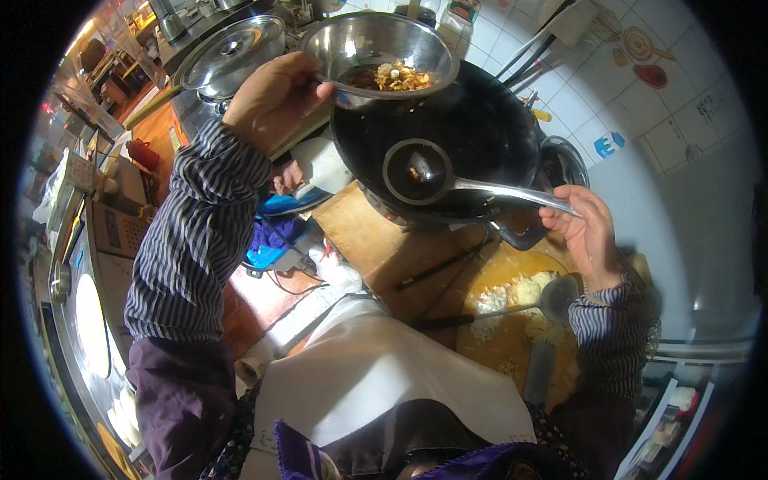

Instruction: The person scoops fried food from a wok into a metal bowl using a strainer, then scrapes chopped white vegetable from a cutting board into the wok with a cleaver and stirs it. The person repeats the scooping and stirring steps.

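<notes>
My left hand point(276, 100) grips the rim of a steel bowl point(344, 40), thumb on the near edge. Dark brown chopped food with pale bits point(396, 78) lies in the bowl, which tilts over the far left part of a black wok point(488, 112). My right hand point(586, 232) is closed around the end of a ladle's metal handle. The ladle point(512, 190) is held above the near side of the wok, its round bowl toward the middle with a little food inside.
Below the wok, a round wooden board point(508, 264) carries chopped white and yellowish food point(524, 292), a dark spatula point(560, 298) and a cleaver point(540, 372). A lidded steel pot point(234, 56) stands far left. Behind the wok rises a tiled wall point(640, 56). A blue bag point(276, 240) sits below left.
</notes>
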`<state>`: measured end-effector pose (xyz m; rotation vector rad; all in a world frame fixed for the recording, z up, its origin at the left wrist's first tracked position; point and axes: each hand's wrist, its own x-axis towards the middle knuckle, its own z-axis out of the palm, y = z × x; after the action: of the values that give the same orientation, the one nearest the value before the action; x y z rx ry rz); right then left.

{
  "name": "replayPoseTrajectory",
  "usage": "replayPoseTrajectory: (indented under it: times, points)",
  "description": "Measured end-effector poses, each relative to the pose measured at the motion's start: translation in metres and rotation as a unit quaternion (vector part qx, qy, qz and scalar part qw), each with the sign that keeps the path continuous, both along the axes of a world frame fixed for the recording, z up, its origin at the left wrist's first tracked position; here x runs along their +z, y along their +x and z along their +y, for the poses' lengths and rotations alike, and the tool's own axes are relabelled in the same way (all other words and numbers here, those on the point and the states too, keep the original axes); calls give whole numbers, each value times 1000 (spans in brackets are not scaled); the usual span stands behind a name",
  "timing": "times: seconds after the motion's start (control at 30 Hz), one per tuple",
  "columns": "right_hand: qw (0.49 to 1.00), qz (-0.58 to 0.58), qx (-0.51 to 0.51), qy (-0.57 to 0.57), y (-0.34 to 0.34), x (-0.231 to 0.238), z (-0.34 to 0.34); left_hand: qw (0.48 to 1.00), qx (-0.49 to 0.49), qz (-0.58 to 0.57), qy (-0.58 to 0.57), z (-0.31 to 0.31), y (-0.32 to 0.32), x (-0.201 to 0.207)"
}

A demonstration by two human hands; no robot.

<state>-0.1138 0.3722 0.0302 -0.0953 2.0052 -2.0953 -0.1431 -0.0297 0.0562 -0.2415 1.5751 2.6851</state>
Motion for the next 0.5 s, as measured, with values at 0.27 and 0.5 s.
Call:
replayPoseTrajectory:
  times: [0.27, 0.5]
  points:
    - [993, 118, -15, 6, -30, 10, 16, 1000, 7, 11, -8, -2, 5, 0]
    - [944, 249, 41, 211, -54, 10, 23, 1000, 23, 5, -10, 1, 5, 0]
